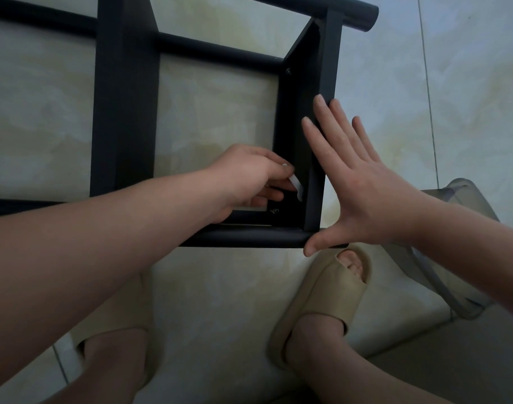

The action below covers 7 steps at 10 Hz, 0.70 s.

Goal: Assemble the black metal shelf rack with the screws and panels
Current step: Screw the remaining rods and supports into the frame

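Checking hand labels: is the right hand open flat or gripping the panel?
Open flat. The right hand has straight, spread fingers lying against the panel; none curl round it.

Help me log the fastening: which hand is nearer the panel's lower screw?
Left. The left hand is just above the lower screw; the right hand lies flat beyond the panel.

You are looking down on a floor (pixel 220 287) of large pale tiles, glossy and marbled with faint yellow-green clouding. A thin dark grout line (pixel 428 97) runs down your right side. Near it, at the right edge, stands a translucent grey plastic object (pixel 468 196). The light is dim and even.
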{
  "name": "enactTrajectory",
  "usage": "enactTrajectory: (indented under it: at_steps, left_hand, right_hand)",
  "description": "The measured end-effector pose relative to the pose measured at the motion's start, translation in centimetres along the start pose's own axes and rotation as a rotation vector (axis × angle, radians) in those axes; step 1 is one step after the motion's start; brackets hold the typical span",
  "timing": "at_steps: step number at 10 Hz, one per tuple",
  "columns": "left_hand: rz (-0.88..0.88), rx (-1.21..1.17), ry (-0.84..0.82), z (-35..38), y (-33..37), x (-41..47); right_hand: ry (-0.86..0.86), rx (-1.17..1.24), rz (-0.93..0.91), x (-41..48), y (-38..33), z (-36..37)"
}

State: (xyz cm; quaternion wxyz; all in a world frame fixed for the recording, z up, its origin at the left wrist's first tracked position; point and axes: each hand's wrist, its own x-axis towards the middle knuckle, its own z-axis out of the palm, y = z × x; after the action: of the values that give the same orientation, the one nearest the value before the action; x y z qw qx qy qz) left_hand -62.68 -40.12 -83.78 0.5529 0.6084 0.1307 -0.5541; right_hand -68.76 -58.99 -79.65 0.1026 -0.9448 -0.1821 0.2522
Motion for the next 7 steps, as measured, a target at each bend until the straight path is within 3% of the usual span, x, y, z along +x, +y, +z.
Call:
enactTrajectory:
  at_steps: [7]
  left_hand:
    - [-0.077,0.066,-0.111,-0.49,-0.1,0.21]
  right_hand:
    - [0.005,-0.001,-0.002,-0.03,0.01,0.02]
